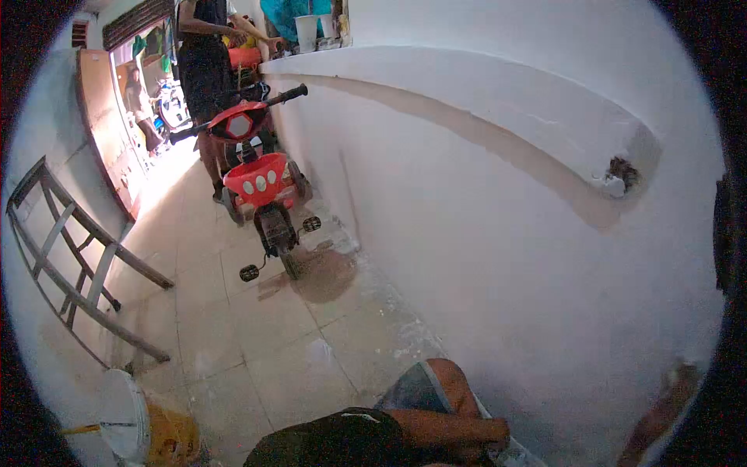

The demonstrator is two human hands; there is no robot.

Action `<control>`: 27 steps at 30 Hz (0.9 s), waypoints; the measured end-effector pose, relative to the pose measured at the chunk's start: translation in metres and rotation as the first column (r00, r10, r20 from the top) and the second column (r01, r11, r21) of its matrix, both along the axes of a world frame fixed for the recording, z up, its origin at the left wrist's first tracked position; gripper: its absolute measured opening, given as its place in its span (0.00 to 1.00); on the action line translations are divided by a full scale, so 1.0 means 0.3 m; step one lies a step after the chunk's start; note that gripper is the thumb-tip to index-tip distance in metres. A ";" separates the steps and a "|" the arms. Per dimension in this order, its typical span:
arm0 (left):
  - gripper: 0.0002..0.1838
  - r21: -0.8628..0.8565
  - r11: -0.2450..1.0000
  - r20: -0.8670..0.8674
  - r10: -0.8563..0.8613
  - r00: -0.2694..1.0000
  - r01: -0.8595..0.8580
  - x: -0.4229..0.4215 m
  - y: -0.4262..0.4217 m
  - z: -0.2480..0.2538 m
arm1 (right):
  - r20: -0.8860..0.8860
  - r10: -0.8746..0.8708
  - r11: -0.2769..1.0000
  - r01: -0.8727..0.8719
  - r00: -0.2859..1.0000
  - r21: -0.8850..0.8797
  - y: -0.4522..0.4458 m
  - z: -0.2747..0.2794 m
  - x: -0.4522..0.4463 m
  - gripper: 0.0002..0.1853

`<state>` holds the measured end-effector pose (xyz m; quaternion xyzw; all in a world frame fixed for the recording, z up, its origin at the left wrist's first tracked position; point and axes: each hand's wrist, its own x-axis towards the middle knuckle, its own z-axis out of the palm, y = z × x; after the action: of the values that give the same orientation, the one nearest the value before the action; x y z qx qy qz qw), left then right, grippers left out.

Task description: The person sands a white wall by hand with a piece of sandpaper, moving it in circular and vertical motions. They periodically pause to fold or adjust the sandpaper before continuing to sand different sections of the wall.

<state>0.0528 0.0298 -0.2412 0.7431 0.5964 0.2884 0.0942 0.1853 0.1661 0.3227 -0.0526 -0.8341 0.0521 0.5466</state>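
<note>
At the bottom edge, a bare arm reaches out of a black sleeve [327, 442], beside a bent knee [451, 383] in blue-grey shorts. My left hand [495, 447] is at its end, low against the foot of the wall, dark and partly cut off. Its fingers and anything in them cannot be made out. Near the right edge my right hand [682, 381] is raised in front of the pale wall [545, 311]. It is smeared and dim, so its fingers and any held object are unclear.
A white bucket [128, 416] with yellowish sides is at lower left. A wooden ladder-like frame [85, 272] leans by the left wall. A red tricycle [261, 183] stands ahead; behind it a person [204, 70] stands near the ledge [467, 86]. Another person [142, 105] is beyond the doorway.
</note>
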 end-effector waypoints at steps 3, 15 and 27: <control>0.15 0.002 1.000 0.009 -0.004 1.000 0.004 0.013 0.005 -0.002 | -0.200 0.123 0.886 -0.017 0.972 0.464 -0.120 0.362 -0.077 0.37; 0.15 0.007 1.000 0.024 0.000 1.000 0.000 0.009 0.008 -0.010 | 0.178 -0.544 0.725 0.353 0.820 0.591 -0.058 0.015 -0.084 0.33; 0.16 0.006 1.000 0.020 -0.013 1.000 0.013 0.036 0.017 -0.006 | 0.269 -0.168 0.965 0.103 0.948 0.239 -0.208 -0.003 -0.284 0.30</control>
<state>0.0635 0.0351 -0.2429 0.7444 0.5898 0.2968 0.0999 0.1000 0.1039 0.3220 -0.0557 -0.8995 -0.0876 0.4245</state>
